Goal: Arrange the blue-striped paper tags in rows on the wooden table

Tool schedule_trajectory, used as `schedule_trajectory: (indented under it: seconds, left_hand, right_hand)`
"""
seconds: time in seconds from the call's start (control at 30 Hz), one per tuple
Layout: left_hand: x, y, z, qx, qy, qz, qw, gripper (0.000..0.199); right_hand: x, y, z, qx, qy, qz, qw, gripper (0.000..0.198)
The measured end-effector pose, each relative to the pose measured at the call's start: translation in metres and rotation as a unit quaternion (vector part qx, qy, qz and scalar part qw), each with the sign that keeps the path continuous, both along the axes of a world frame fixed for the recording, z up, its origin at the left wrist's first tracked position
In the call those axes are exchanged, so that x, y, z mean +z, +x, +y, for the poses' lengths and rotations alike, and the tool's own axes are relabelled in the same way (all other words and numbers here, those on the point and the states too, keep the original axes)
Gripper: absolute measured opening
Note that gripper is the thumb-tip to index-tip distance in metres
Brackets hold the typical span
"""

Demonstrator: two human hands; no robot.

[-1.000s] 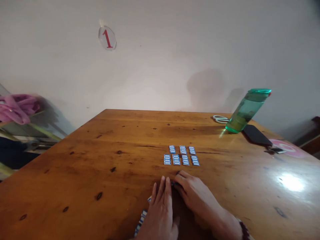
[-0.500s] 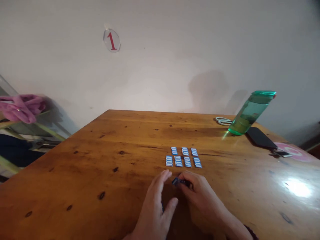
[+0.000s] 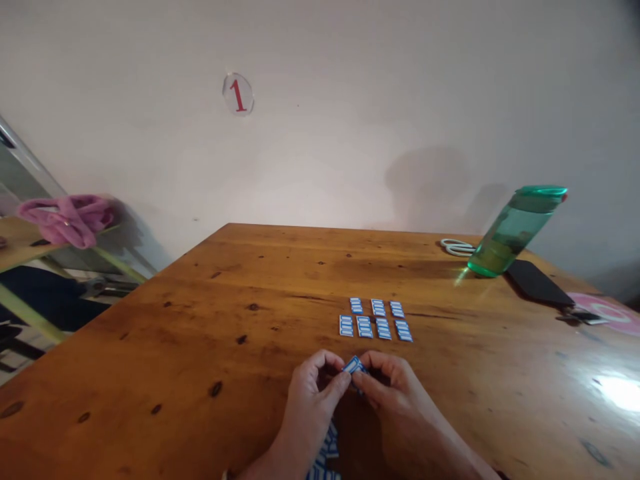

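A small blue-and-white labelled piece (image 3: 353,365), perhaps a card or sticker, is held up just above the table between both hands. My left hand (image 3: 311,397) pinches its left edge between thumb and fingertips. On the other side, my right hand (image 3: 403,393) grips it with thumb and forefinger, covering its right part. Beyond the hands, similar blue-and-white pieces (image 3: 364,327) lie in two rows of small overlapping groups. More loose blue-and-white pieces (image 3: 327,445) lie in a pile near my left wrist, partly hidden by it.
On the wooden table (image 3: 200,333), a green water bottle (image 3: 515,230) stands at the back right. Beside it are a white coiled cable (image 3: 457,248), a black flat object (image 3: 537,283), keys (image 3: 580,317) and a pink disc (image 3: 620,313). Pink cloth (image 3: 67,220) lies off to the left.
My left hand has gone from open to pinching the piece that my right hand was holding. The piece now shows its white face. The view has shifted slightly left, uncovering the near pile.
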State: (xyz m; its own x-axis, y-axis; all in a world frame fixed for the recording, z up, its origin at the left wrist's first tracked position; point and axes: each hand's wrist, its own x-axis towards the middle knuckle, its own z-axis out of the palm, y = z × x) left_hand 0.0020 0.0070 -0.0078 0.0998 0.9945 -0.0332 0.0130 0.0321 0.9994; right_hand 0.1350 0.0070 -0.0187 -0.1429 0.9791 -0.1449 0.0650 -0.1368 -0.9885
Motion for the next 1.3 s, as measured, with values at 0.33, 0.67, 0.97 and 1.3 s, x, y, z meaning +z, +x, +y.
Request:
schedule_trajectory:
  seconds: [0.33, 0.67, 0.97, 1.3]
  left_hand:
    - [-0.001, -0.006, 0.003, -0.001, 0.05, 0.101, 0.994, 0.01]
    - [-0.002, -0.008, 0.002, 0.001, 0.094, 0.155, 0.983, 0.01]
    - [-0.002, -0.008, 0.003, 0.016, 0.13, 0.152, 0.98, 0.01]
    - [-0.008, -0.016, 0.007, 0.056, 0.193, 0.207, 0.957, 0.017]
  right_hand:
    - [0.014, 0.0, -0.004, -0.008, 0.16, -0.19, 0.969, 0.015]
    - [0.01, 0.002, -0.002, -0.021, 0.183, -0.193, 0.964, 0.012]
    - [0.007, 0.019, 0.009, -0.043, 0.037, -0.09, 0.994, 0.018]
    - [0.0, 0.015, 0.025, -0.157, -0.057, -0.096, 0.981, 0.016]
